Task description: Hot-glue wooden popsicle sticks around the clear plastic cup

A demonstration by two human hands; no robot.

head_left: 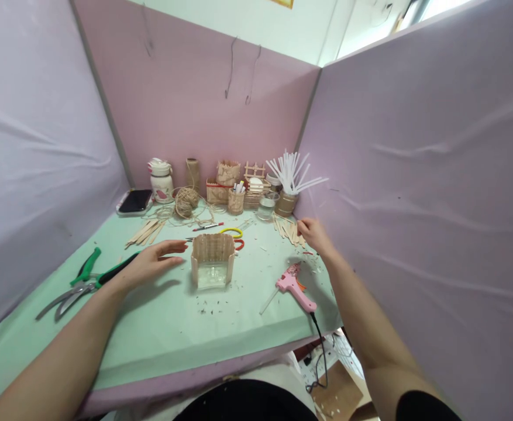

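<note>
A square clear container (212,275), with wooden craft sticks (213,248) standing along its back and sides, sits mid-table; its front is bare. My left hand (157,261) is just left of it, fingers apart and holding nothing, not touching the container. At the right, my right hand (312,233) is closed, its fingertips at the edge of a pile of loose craft sticks (288,228); what is between the fingers is hidden. Below that hand, a pink glue gun (298,292) lies on its side, with a glue stick poking out of its back.
Green-handled pruning shears (92,282) lie under my left forearm. Scissors (238,243) and a pen (207,226) are behind the container. Twine (186,200), a phone (136,201), a bottle (161,182) and a pot of white glue sticks (288,202) stand along the back. A cord (322,345) hangs off the front edge.
</note>
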